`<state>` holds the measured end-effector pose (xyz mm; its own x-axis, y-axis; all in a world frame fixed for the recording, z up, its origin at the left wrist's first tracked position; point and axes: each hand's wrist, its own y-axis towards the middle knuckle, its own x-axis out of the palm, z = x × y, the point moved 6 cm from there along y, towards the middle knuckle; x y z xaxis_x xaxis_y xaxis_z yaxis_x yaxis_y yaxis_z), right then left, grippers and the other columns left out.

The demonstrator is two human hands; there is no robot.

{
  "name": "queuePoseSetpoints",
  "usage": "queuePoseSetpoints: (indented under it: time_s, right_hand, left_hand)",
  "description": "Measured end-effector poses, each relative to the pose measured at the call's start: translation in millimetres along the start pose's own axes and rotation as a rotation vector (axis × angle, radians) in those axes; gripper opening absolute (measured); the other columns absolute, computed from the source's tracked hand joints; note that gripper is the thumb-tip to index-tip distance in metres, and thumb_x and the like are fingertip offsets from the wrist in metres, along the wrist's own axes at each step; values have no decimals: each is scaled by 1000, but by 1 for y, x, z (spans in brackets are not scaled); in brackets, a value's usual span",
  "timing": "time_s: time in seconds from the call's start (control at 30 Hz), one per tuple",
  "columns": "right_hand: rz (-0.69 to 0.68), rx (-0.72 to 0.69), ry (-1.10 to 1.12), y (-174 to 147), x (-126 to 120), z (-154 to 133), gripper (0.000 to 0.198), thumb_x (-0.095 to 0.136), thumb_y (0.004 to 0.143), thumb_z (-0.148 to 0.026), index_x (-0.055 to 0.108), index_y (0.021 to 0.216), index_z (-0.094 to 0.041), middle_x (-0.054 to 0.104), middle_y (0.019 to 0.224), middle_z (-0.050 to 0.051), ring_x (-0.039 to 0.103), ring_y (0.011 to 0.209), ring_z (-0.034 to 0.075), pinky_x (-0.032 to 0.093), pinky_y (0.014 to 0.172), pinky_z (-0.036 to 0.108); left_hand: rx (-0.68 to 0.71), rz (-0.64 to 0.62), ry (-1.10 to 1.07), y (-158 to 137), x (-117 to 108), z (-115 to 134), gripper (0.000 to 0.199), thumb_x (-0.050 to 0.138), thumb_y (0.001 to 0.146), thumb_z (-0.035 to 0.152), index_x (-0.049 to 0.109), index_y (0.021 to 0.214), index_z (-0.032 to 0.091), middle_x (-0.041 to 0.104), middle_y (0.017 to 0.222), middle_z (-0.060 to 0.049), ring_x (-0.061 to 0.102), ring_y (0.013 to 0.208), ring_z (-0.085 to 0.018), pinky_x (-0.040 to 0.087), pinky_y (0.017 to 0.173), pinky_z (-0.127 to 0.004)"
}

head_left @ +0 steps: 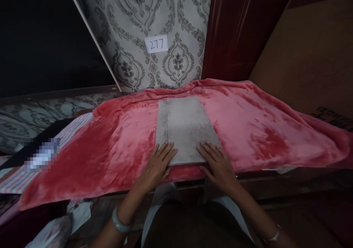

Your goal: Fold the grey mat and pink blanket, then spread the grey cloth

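Hands (pixel 156 166) rest on a fuzzy, rectangular grey cloth (pixel 187 123).

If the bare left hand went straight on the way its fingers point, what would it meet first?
The left hand appears to rest on the flat gray rectangular cloth, so more of that comes first; beyond its far edge, likely the pink-red plush blanket.

grey cloth (pixel 189 126), rectangular, lying flat on pink-red blanket (pixel 239 119), near blanket's front edge
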<state>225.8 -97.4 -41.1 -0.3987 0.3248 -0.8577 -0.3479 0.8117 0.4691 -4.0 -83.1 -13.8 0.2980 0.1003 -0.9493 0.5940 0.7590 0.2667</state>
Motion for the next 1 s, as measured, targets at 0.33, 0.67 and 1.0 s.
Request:
queuePoseSetpoints:
  time_s: [0.33,0.67,1.0]
  right_hand:
    - [24,53,7,3,-1,-5,63,50,94,-30,39,156,-28,44,158,5,34,146,27,27,118,52]
    - [117,73,-12,14,-9,-15,64,52,88,-20,45,151,-22,54,149,10,44,138,29,25,117,54]
    - [148,29,-113,28,-26,-14,71,53,78,-8,47,148,-17,59,142,12,49,131,28,29,114,53]
  left_hand:
    - [-6,61,122,7,-9,9,55,49,84,4,61,134,23,57,144,-12,48,138,-31,35,117,-55]
    - [61,176,117,24,-34,11,42,52,88,10,63,128,20,69,122,-12,62,113,-27,49,98,-45]
    - [63,210,59,35,-55,9,40,57,84,10,65,122,20,71,117,-10,64,107,-25,51,94,-43]
